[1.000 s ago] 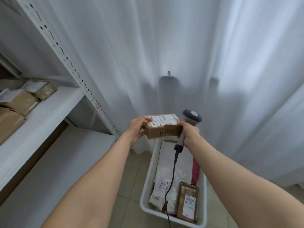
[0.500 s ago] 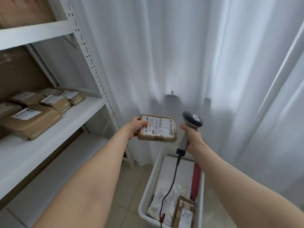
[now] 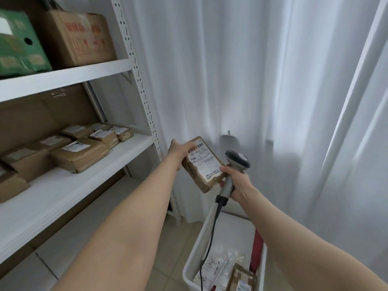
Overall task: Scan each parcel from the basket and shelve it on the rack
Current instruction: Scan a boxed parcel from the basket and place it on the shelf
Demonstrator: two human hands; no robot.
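A small brown cardboard parcel [image 3: 202, 164] with a white shipping label is held in the air, label up. My left hand [image 3: 178, 151] grips its far left edge. My right hand [image 3: 236, 182] holds the grey barcode scanner [image 3: 236, 164] by its handle, and its fingers also touch the parcel's near right corner. The scanner's black cable hangs down into the white basket [image 3: 196, 244] on the floor, where several more parcels and bags lie. The white rack [image 3: 69, 185] stands at the left.
The rack's middle shelf carries several brown labelled parcels [image 3: 79, 153]. The upper shelf holds a large cardboard box [image 3: 77, 38] and a green box [image 3: 19, 45]. A perforated upright post [image 3: 142, 95] stands just left of the parcel. White curtains hang behind.
The view has risen and swung left, showing more of the rack. The parcel has turned so its long side points away, and my right hand now touches its near corner.
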